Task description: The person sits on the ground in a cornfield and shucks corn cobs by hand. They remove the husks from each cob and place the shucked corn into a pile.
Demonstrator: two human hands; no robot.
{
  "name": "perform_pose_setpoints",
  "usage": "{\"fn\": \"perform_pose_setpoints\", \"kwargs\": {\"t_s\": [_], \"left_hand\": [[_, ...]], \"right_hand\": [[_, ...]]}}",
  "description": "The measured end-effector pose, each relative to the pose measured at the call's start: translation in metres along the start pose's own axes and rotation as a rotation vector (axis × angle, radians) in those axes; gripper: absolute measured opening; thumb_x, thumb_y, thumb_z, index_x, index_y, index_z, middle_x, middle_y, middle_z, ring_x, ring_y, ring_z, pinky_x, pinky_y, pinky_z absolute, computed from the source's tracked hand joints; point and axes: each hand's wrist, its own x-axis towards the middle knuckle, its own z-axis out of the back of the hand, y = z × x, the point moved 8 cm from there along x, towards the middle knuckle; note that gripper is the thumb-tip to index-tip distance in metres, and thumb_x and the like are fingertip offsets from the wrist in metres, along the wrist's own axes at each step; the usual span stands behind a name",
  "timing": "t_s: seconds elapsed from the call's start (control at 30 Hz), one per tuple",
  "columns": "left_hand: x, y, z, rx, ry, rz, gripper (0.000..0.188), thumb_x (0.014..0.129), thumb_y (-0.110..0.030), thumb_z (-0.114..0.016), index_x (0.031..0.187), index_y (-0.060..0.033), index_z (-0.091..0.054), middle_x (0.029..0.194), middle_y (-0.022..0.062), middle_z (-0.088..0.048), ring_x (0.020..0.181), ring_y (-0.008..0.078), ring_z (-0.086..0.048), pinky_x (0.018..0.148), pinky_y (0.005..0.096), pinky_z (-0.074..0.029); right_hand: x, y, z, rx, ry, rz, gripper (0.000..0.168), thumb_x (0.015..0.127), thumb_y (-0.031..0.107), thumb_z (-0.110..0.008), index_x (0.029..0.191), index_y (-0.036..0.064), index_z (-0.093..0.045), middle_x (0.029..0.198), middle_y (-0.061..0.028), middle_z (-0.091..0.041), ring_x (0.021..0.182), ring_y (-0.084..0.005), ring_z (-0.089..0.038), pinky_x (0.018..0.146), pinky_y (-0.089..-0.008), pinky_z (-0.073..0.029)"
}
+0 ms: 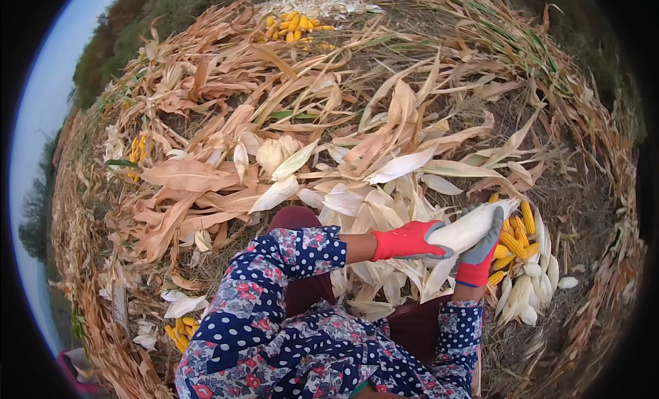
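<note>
Between my two gloved hands is an ear of corn still wrapped in its pale husk (471,226), tilted up to the right. My left hand (412,240), in a red and grey work glove, grips its lower left end. Along its right side, my right hand (481,249) in a matching glove holds the upper part; some fingers are hidden behind the husk. Below lies a heap of loose white husks (381,280) in front of my knees. Just right of my right hand is a pile of bare yellow corn cobs (517,237).
Unhusked ears (525,291) lie beside the yellow pile. Dry corn stalks and leaves (195,175) cover the ground ahead. Other yellow cob piles sit at the far top (293,25), at left (138,152) and at lower left (181,333).
</note>
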Motion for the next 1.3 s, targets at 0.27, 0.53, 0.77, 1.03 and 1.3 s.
{"fn": "perform_pose_setpoints", "kwargs": {"t_s": [0.27,0.53,0.77,1.03,1.3], "left_hand": [[0.000,0.000,-0.004,0.367,-0.162,-0.180,0.102,0.064,-0.028,-0.083,0.145,0.0016,-0.029,0.130,0.0221,-0.055,0.118,0.0301,-0.056,0.097,0.0381,-0.044],[-0.001,0.044,0.004,0.294,-0.069,-0.085,0.094,0.066,-0.027,-0.077,0.144,0.0010,-0.034,0.130,0.0177,-0.052,0.118,0.0277,-0.053,0.100,0.0380,-0.042],[0.013,0.051,-0.009,0.245,-0.079,-0.091,0.092,0.063,-0.027,-0.079,0.141,0.0005,-0.038,0.123,0.0174,-0.057,0.111,0.0272,-0.057,0.096,0.0381,-0.044],[0.034,0.005,-0.004,0.344,0.103,-0.152,0.083,0.056,-0.027,-0.083,0.127,-0.0004,-0.049,0.109,0.0135,-0.063,0.096,0.0247,-0.062,0.085,0.0376,-0.049],[0.007,0.032,0.000,0.445,0.033,-0.037,0.090,0.053,-0.030,-0.084,0.129,0.0003,-0.046,0.117,0.0193,-0.059,0.106,0.0319,-0.058,0.092,0.0407,-0.045]], "right_hand": [[0.001,-0.025,0.029,-0.101,-0.200,-0.120,0.065,0.093,0.059,-0.047,0.133,0.008,-0.050,0.107,-0.0053,-0.061,0.094,-0.0148,-0.056,0.088,-0.0269,-0.045],[-0.014,-0.046,0.018,0.126,-0.232,-0.117,0.058,0.088,0.066,-0.050,0.095,0.010,-0.064,0.074,-0.0019,-0.062,0.063,-0.0148,-0.058,0.058,-0.0305,-0.047],[0.030,-0.078,0.052,0.303,-0.243,-0.028,0.053,0.100,0.053,-0.035,0.111,0.009,-0.062,0.094,-0.0031,-0.065,0.083,-0.0143,-0.059,0.079,-0.0319,-0.049],[0.024,-0.043,0.025,0.405,0.137,0.024,0.038,0.102,0.038,-0.041,0.119,0.008,-0.056,0.106,-0.0008,-0.062,0.099,-0.0097,-0.054,0.089,-0.0270,-0.045],[-0.008,-0.003,0.007,-0.397,0.129,0.472,0.028,0.086,0.018,-0.065,0.108,0.007,-0.054,0.100,-0.0099,-0.062,0.094,-0.0176,-0.058,0.084,-0.0315,-0.047]]}}
